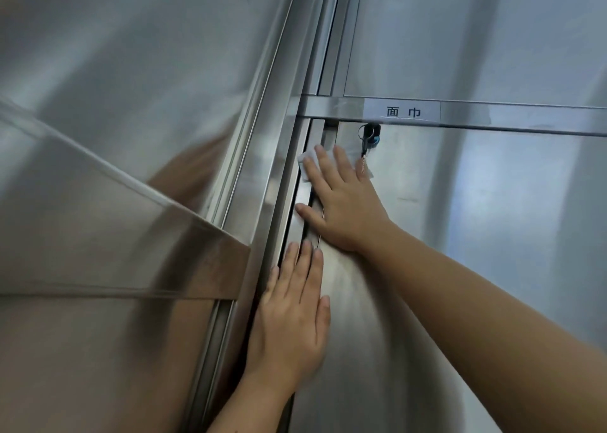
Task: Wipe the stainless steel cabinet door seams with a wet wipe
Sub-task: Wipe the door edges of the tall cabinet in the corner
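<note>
Seam wipe, under way: right hand (341,202), fingers straight, presses the wet wipe (307,166) flat at the top of the vertical seam (296,191) of the cabinet door (460,235); left hand (290,321) lies flat below, holding nothing; next, likely a firm downward draw along the seam.

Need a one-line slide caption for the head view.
Right hand presses a wet wipe along the cabinet door seam while the left hand rests flat just below it.

Wet wipe (305,166) mostly hidden under right hand (343,202) fingers, only two corners show. Left hand (290,321) covers a stretch of door seam (292,199). Both forearms cut by frame edges. Key tag (364,166) too small to read. Left panels (115,137) motion-blurred.
</note>
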A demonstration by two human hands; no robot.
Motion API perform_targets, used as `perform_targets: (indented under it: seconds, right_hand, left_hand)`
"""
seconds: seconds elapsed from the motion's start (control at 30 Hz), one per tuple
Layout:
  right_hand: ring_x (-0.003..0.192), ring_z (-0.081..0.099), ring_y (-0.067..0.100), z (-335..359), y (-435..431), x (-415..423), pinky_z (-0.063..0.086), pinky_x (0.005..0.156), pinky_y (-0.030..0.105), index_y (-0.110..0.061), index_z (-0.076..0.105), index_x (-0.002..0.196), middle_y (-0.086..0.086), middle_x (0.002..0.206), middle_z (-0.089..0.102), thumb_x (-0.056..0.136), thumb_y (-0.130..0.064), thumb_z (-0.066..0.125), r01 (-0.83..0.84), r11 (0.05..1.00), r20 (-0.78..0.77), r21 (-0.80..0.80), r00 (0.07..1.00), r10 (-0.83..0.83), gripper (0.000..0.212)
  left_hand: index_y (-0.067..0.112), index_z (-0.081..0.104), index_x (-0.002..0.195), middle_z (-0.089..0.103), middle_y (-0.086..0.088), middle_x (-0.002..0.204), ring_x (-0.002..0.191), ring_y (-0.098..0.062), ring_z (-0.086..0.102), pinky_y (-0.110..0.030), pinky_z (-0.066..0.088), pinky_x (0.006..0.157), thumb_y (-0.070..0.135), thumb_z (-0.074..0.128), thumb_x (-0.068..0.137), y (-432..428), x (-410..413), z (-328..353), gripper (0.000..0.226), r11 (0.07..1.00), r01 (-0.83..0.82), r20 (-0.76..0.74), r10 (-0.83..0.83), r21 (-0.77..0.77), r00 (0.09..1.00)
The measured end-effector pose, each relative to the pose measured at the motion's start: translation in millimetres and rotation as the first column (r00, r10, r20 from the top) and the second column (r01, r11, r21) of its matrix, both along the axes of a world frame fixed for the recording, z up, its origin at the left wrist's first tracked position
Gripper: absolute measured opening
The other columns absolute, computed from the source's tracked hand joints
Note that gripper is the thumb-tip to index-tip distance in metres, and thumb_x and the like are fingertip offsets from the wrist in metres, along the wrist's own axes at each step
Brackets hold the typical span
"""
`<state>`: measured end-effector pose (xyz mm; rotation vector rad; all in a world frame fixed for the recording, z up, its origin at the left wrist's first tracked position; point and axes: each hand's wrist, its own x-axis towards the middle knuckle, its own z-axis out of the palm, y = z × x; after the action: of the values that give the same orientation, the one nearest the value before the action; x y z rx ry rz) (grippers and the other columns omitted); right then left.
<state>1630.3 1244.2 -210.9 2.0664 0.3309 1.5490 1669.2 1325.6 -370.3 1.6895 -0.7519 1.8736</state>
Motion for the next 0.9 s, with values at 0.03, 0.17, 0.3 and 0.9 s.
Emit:
perform_targets:
  seconds: [0.03, 0.17, 0.3, 0.9]
  right_hand:
    - [0.143, -0.012, 0.026, 0, 1, 0, -0.005, 0.114, 0.048, -0.022, -0.003, 0.150, 0.004, 0.157, -0.009, 0.093, -0.057, 0.024, 0.006, 1.000, -0.006, 0.005, 1.000, -0.006, 0.072]
    - [0.143, -0.014, 0.026, 20, 13, 3, -0.003, 0.113, 0.051, -0.023, -0.007, 0.149, 0.000, 0.157, -0.014, 0.092, -0.061, 0.024, 0.042, 0.998, -0.014, 0.037, 0.999, -0.042, 0.075]
    - [0.143, -0.015, 0.025, 46, 26, 6, -0.008, 0.112, 0.050, -0.022, -0.007, 0.149, -0.003, 0.156, -0.016, 0.094, -0.060, 0.023, 0.020, 0.994, -0.024, 0.105, 1.000, -0.017, 0.073]
    - [0.142, -0.016, 0.027, 45, 30, 8, -0.006, 0.112, 0.050, -0.019, -0.005, 0.150, -0.001, 0.157, -0.014, 0.092, -0.063, 0.026, 0.001, 0.988, 0.005, 0.155, 1.000, -0.002, 0.079]
  left_hand:
    - [0.005, 0.036, 0.139, 0.032, -0.010, 0.147, 0.138, -0.023, 0.024, -0.037, 0.023, 0.109, 0.026, 0.035, 0.090, -1, 0, -1, 0.054, 1.000, 0.006, -0.005, -0.006, 0.002, 1.000]
    - [0.006, 0.036, 0.141, 0.029, -0.009, 0.150, 0.140, -0.021, 0.020, -0.036, 0.019, 0.111, 0.035, 0.037, 0.089, 0, -2, -4, 0.059, 1.000, 0.002, -0.040, -0.002, 0.006, 0.999]
    - [0.005, 0.035, 0.140, 0.029, -0.009, 0.149, 0.139, -0.020, 0.018, -0.035, 0.013, 0.111, 0.038, 0.035, 0.089, 0, -4, -5, 0.061, 1.000, -0.012, -0.041, 0.013, 0.016, 0.999]
    - [0.006, 0.032, 0.142, 0.026, -0.007, 0.151, 0.140, -0.019, 0.016, -0.037, 0.015, 0.110, 0.039, 0.034, 0.089, 0, -7, -12, 0.062, 0.999, -0.031, -0.069, 0.033, 0.027, 0.997]
